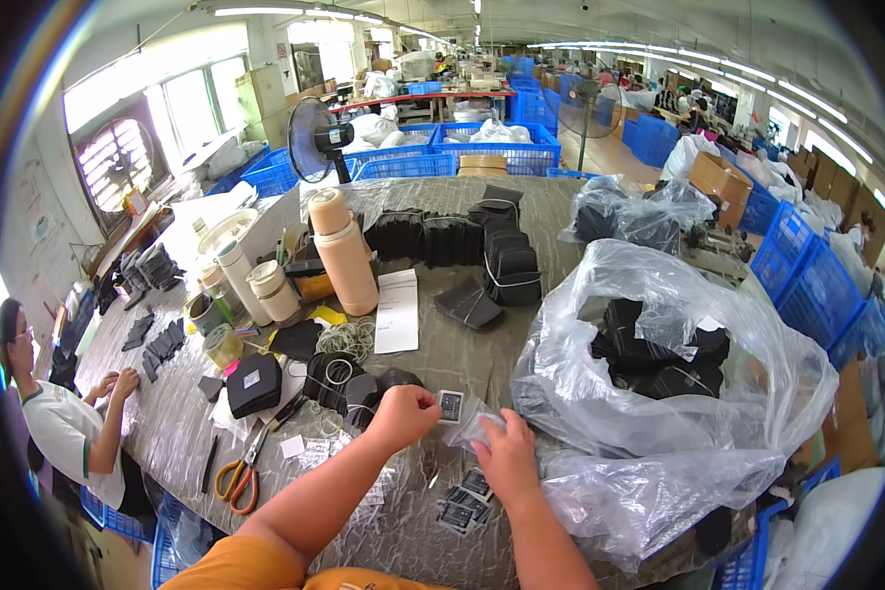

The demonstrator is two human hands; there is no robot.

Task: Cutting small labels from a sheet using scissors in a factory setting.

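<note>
Near the table's front edge, my left hand (409, 414) is closed in a pinch at the edge of a small black-and-white label (450, 406). My right hand (507, 454) grips a small clear plastic bag (470, 423), just right of the label. Below the hands lies a loose pile of similar black labels (466, 503). Stacks of black fabric pieces (339, 385) tied with string sit beyond my left forearm. Orange-handled scissors (245, 472) lie to the left, beside a black stacked bundle (255, 385).
A large open plastic bag (580, 383) holding black pieces (659, 354) takes up the right side. A tall peach flask (344, 258), a white paper (396, 313) and more black stacks (511, 264) stand farther back. A co-worker (74, 423) sits at the left edge.
</note>
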